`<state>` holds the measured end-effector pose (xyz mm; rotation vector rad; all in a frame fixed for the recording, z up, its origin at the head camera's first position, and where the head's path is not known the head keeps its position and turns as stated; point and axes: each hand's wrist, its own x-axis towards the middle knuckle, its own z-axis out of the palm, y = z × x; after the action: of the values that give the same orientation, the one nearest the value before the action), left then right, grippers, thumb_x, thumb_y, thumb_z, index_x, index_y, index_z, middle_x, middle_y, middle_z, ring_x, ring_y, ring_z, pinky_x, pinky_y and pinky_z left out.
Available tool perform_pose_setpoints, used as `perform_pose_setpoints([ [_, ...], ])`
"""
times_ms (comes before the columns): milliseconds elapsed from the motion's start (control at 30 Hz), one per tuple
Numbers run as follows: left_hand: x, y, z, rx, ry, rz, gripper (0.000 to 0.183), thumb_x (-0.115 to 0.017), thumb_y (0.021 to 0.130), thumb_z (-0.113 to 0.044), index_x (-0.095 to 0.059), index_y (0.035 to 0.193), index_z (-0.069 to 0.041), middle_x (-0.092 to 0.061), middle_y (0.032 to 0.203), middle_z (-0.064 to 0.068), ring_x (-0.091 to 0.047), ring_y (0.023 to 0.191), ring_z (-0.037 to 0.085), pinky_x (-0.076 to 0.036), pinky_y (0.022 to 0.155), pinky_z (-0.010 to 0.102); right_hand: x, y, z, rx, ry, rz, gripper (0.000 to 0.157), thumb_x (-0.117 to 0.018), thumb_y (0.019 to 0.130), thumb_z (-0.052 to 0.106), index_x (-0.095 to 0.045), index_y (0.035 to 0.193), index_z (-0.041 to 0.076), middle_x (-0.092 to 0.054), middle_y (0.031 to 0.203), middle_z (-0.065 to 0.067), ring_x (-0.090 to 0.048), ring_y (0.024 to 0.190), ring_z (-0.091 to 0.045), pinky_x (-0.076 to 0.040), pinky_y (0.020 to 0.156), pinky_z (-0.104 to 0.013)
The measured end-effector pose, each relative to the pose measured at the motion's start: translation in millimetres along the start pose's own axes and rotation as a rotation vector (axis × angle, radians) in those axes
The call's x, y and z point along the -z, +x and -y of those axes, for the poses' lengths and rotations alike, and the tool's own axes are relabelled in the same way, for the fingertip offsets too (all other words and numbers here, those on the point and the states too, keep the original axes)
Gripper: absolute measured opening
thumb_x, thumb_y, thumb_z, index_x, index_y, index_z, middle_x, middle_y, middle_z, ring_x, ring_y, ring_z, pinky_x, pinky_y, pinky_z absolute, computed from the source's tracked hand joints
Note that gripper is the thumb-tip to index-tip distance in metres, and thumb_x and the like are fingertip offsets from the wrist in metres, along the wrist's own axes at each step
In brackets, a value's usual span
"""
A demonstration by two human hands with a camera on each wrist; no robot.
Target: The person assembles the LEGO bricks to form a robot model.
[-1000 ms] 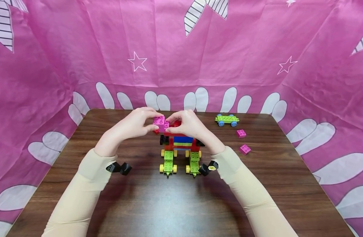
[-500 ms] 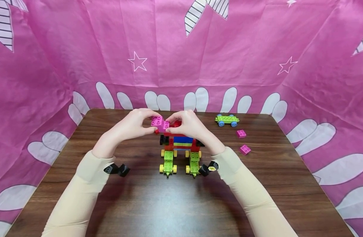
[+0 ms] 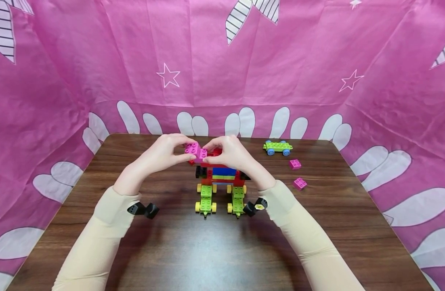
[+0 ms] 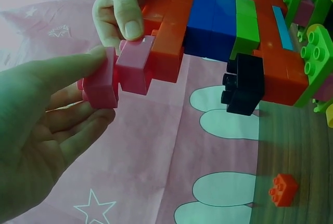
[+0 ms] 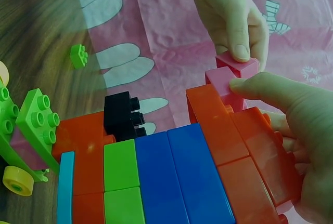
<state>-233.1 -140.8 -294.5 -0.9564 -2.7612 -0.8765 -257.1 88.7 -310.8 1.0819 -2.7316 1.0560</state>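
Observation:
At the top left of a blocky model built of red, blue, green and black bricks, two pink bricks sit side by side, raised off the table. In the left wrist view, my left hand (image 4: 36, 125) pinches the outer pink brick (image 4: 101, 81) between thumb and fingers. The inner pink brick (image 4: 134, 67) adjoins the model's red bricks (image 5: 244, 156), and my right hand (image 5: 307, 125) grips it there, its thumb on top. Blue bricks (image 4: 208, 21) form the model's middle. Below, green wheeled bases (image 3: 206, 202) with yellow wheels stand on the table. Part of the red top is hidden behind my right hand.
Right of the model lie two loose pink bricks (image 3: 295, 164) and a green car base (image 3: 278, 147) with blue wheels. A small red brick (image 4: 283, 190) and a green brick (image 5: 79, 56) lie on the wooden table (image 3: 193, 250). Pink cloth stands behind.
My left hand has shifted slightly left and the outer pink brick has tilted a little with it. The right hand and the wheeled bases hold still.

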Motion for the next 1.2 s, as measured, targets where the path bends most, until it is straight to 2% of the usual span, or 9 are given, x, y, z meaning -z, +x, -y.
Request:
perform_pose_setpoints([
  [133,0.9,0.4,-1.7,0.03,-0.013,0.011,0.038,-0.076,0.084,-0.024,-0.069,0.118,-0.008,-0.069,0.111,0.008,-0.061,0.105,0.023,-0.05,0.092,0.042,-0.5,0.1,-1.2,-0.002,0.002,0.002,0.028,-0.079,0.08,0.024,-0.075,0.102,0.008,-0.075,0.094,-0.003,-0.067,0.084,-0.012,-0.055,0.074,-0.026],
  [233,1.2,1.1,-2.1,0.028,-0.013,0.003,0.037,-0.077,0.083,-0.023,-0.07,0.116,-0.007,-0.07,0.109,0.008,-0.062,0.103,0.023,-0.051,0.091,0.041,-0.2,0.1,-1.0,-0.001,0.002,0.006,0.028,-0.079,0.08,0.024,-0.075,0.103,0.008,-0.075,0.095,-0.003,-0.067,0.084,-0.012,-0.055,0.074,-0.026],
  [767,0.8,6.7,0.9,-0.038,-0.004,-0.02,0.037,-0.081,0.078,-0.018,-0.072,0.111,-0.004,-0.072,0.101,0.009,-0.064,0.09,0.021,-0.052,0.077,0.036,1.3,0.0,-0.4,0.023,-0.011,-0.007,0.028,-0.079,0.08,0.024,-0.075,0.102,0.007,-0.075,0.094,-0.003,-0.066,0.081,-0.011,-0.053,0.071,-0.024],
  [1200,1.5,9.3,-0.5,-0.056,0.004,-0.001,0.038,-0.08,0.079,-0.017,-0.071,0.113,-0.004,-0.072,0.101,0.009,-0.063,0.089,0.023,-0.051,0.078,0.036,1.0,0.0,0.5,0.029,-0.015,-0.01,0.028,-0.079,0.08,0.023,-0.075,0.102,0.006,-0.075,0.094,-0.004,-0.066,0.083,-0.012,-0.053,0.071,-0.025],
])
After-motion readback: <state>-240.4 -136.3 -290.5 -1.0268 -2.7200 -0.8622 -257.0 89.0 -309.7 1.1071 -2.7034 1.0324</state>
